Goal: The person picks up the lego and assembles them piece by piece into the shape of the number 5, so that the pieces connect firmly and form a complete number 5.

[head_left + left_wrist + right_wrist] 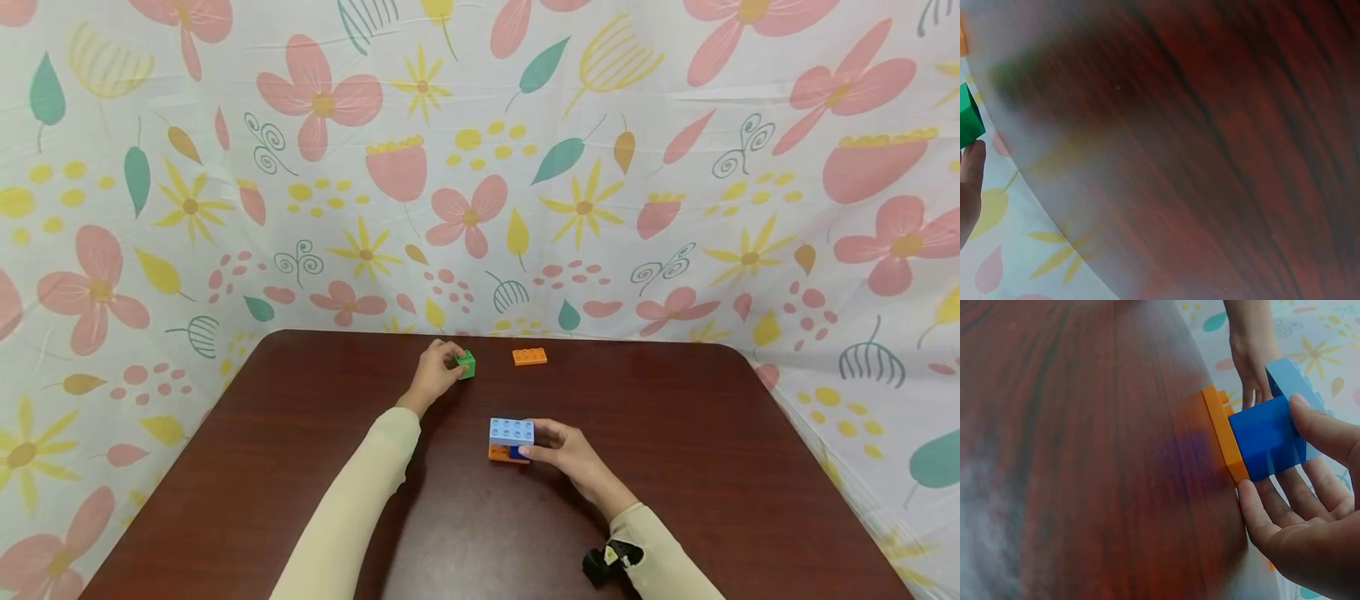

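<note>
Near the table's far edge my left hand (437,372) pinches a small green toy brick (467,367) between thumb and fingers. Only a sliver of this green brick (969,119) and a finger enter the left wrist view. Closer to me, my right hand (573,458) grips a stack of toy bricks from its right side. A light blue studded brick (512,431) forms its top, over a dark blue brick (1265,439), with a thin orange plate (1225,437) at the bottom. In the right wrist view, the thumb lies against the upper bricks and a fingertip touches the orange plate.
Another thin orange plate (529,357) lies flat by the far edge, right of the green brick. The dark brown table (675,467) has rounded far corners. Behind it hangs a flower-patterned cloth (480,167). A black wrist device (611,562) sits at the right sleeve.
</note>
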Action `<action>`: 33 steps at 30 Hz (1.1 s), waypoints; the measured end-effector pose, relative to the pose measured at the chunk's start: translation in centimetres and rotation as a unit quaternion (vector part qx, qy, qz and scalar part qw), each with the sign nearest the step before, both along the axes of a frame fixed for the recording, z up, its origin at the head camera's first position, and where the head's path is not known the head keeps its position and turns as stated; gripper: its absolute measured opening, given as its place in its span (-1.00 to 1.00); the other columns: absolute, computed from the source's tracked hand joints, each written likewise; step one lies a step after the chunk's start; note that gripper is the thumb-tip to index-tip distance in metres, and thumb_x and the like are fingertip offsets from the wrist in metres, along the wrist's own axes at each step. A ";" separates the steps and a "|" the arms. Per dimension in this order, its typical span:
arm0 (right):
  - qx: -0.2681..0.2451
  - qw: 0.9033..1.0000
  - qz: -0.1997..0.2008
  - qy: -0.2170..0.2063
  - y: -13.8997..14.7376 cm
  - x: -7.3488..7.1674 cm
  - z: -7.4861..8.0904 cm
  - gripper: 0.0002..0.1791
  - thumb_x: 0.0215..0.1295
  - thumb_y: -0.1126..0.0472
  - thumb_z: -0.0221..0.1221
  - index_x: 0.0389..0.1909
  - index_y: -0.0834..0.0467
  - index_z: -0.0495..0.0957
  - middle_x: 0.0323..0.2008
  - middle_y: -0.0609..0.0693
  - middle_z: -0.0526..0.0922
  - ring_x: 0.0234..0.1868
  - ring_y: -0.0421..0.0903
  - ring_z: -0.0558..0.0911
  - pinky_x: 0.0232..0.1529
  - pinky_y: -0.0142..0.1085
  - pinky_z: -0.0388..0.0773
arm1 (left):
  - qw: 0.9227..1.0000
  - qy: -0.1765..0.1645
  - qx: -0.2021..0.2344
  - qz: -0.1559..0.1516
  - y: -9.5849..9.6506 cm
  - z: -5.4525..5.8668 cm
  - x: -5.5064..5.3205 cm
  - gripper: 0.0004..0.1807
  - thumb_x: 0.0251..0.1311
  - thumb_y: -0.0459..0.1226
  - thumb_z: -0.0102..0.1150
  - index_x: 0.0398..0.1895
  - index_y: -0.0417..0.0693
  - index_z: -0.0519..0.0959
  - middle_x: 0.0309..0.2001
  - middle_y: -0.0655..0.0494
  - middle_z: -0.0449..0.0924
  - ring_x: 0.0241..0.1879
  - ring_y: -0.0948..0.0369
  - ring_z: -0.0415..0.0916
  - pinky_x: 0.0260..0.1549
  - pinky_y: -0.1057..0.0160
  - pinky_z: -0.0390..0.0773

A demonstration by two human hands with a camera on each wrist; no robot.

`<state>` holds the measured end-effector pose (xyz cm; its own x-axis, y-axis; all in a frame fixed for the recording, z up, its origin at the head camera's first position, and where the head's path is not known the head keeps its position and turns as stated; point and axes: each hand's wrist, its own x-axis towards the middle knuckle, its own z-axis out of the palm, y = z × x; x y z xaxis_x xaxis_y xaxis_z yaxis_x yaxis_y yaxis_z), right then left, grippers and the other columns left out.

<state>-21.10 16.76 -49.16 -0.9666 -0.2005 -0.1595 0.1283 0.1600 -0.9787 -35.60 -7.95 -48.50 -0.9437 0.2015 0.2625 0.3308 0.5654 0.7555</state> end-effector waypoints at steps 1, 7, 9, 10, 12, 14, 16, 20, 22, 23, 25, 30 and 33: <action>0.000 1.000 0.000 0.000 0.0 0.0 0.0 -0.41 0.12 0.16 0.39 0.17 0.24 0.49 0.10 0.12 0.56 -0.02 -0.05 0.58 -0.03 -0.22 0.52 | 1.000 0.001 0.003 -0.001 0.0 0.0 0.0 -0.85 0.11 -0.34 0.36 -0.27 -0.08 0.61 -0.19 0.01 0.43 -0.14 0.06 0.52 -0.16 0.15 0.58; 0.002 1.000 -0.001 -0.002 0.0 0.0 -0.2 -0.41 0.12 0.16 0.39 0.18 0.23 0.49 0.10 0.11 0.56 -0.02 -0.05 0.57 -0.03 -0.21 0.52 | 1.000 -0.001 0.015 -0.012 0.0 -0.1 0.2 -0.85 0.11 -0.32 0.36 -0.26 -0.06 0.61 -0.18 0.02 0.43 -0.09 0.04 0.51 -0.09 0.14 0.56; 0.001 1.000 -0.001 -0.002 0.0 0.1 -0.2 -0.41 0.12 0.17 0.39 0.18 0.23 0.48 0.10 0.11 0.56 -0.01 -0.05 0.57 -0.02 -0.22 0.52 | 1.000 0.001 0.014 -0.016 0.0 -0.1 0.4 -0.85 0.12 -0.32 0.36 -0.26 -0.05 0.60 -0.17 0.02 0.43 -0.07 0.02 0.50 -0.06 0.13 0.56; 0.001 1.000 -0.001 -0.002 0.0 0.1 -0.2 -0.41 0.13 0.17 0.38 0.18 0.23 0.48 0.11 0.11 0.56 -0.01 -0.05 0.57 -0.02 -0.22 0.52 | 1.000 0.001 0.013 -0.018 0.0 0.0 0.5 -0.85 0.12 -0.32 0.36 -0.26 -0.05 0.60 -0.17 0.03 0.42 -0.06 0.02 0.50 -0.06 0.13 0.55; 0.001 1.000 -0.001 -0.001 0.0 0.1 -0.2 -0.42 0.13 0.17 0.38 0.18 0.23 0.48 0.11 0.11 0.55 -0.01 -0.05 0.57 -0.02 -0.23 0.52 | 1.000 0.005 0.014 -0.021 0.0 0.1 0.6 -0.85 0.12 -0.32 0.36 -0.26 -0.05 0.60 -0.17 0.03 0.42 -0.06 0.02 0.50 -0.06 0.13 0.56; 0.000 1.000 -0.001 0.000 0.0 0.1 -0.2 -0.42 0.13 0.18 0.38 0.18 0.23 0.49 0.11 0.11 0.55 -0.01 -0.05 0.57 -0.03 -0.23 0.51 | 0.999 0.011 0.018 -0.025 -0.1 0.2 0.7 -0.85 0.12 -0.32 0.36 -0.26 -0.05 0.60 -0.18 0.03 0.42 -0.07 0.01 0.50 -0.06 0.12 0.56; 0.001 1.000 -0.001 0.000 0.0 0.0 -0.1 -0.42 0.13 0.18 0.38 0.18 0.23 0.49 0.11 0.11 0.55 -0.02 -0.05 0.57 -0.03 -0.24 0.51 | 0.999 0.016 0.025 -0.029 -0.1 0.3 0.8 -0.85 0.11 -0.33 0.37 -0.26 -0.07 0.60 -0.19 0.02 0.43 -0.09 0.00 0.50 -0.07 0.09 0.56; 0.005 1.000 -0.001 0.000 0.1 0.0 -0.1 -0.42 0.13 0.17 0.38 0.18 0.22 0.48 0.12 0.11 0.54 -0.02 -0.05 0.57 -0.02 -0.24 0.51 | 0.998 0.025 0.039 -0.038 -0.1 0.6 1.1 -0.84 0.09 -0.35 0.38 -0.27 -0.10 0.61 -0.21 0.00 0.43 -0.11 -0.06 0.51 -0.07 0.01 0.56; 0.006 1.000 -0.002 0.001 0.1 0.0 -0.1 -0.41 0.13 0.16 0.38 0.18 0.22 0.48 0.12 0.11 0.54 -0.01 -0.05 0.57 -0.01 -0.23 0.51 | 0.997 0.031 0.046 -0.044 -0.1 0.7 1.2 -0.84 0.08 -0.36 0.38 -0.27 -0.11 0.61 -0.21 -0.01 0.43 -0.12 -0.08 0.51 -0.07 -0.02 0.55; 0.006 1.000 -0.003 0.001 0.1 -0.1 -0.1 -0.41 0.13 0.17 0.38 0.18 0.22 0.48 0.12 0.11 0.54 -0.01 -0.05 0.57 -0.01 -0.23 0.51 | 0.997 0.033 0.047 -0.046 -0.1 0.8 1.3 -0.84 0.08 -0.36 0.38 -0.27 -0.11 0.61 -0.22 0.00 0.43 -0.12 -0.08 0.51 -0.07 -0.03 0.55; 0.006 1.000 -0.003 0.003 0.1 -0.1 -0.1 -0.42 0.13 0.17 0.38 0.18 0.22 0.48 0.13 0.11 0.54 -0.01 -0.04 0.57 0.00 -0.23 0.51 | 0.997 0.036 0.051 -0.052 0.0 0.9 1.4 -0.84 0.08 -0.36 0.38 -0.27 -0.11 0.61 -0.21 -0.01 0.43 -0.12 -0.09 0.51 -0.08 -0.05 0.55; 0.004 1.000 -0.001 0.005 0.2 -0.1 -0.2 -0.42 0.13 0.18 0.38 0.18 0.22 0.49 0.12 0.11 0.55 -0.01 -0.04 0.57 0.00 -0.23 0.51 | 0.996 0.031 0.052 -0.066 0.1 1.4 2.0 -0.82 0.09 -0.35 0.38 -0.24 -0.10 0.61 -0.19 0.01 0.44 -0.11 -0.10 0.50 -0.10 -0.01 0.57; 0.006 1.000 -0.002 0.004 0.2 -0.1 -0.3 -0.42 0.12 0.16 0.39 0.17 0.22 0.49 0.10 0.10 0.56 -0.01 -0.05 0.57 0.00 -0.22 0.51 | 0.996 0.027 0.051 -0.073 0.2 1.6 2.4 -0.82 0.10 -0.33 0.38 -0.23 -0.07 0.62 -0.18 0.04 0.44 -0.09 -0.10 0.49 -0.18 0.09 0.60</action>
<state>-21.21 16.94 -49.46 -0.9687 -0.1946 -0.1538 0.1207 0.1717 -0.9777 -33.17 -7.75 -46.90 -0.8905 0.3052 0.3376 0.4451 0.4295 0.7858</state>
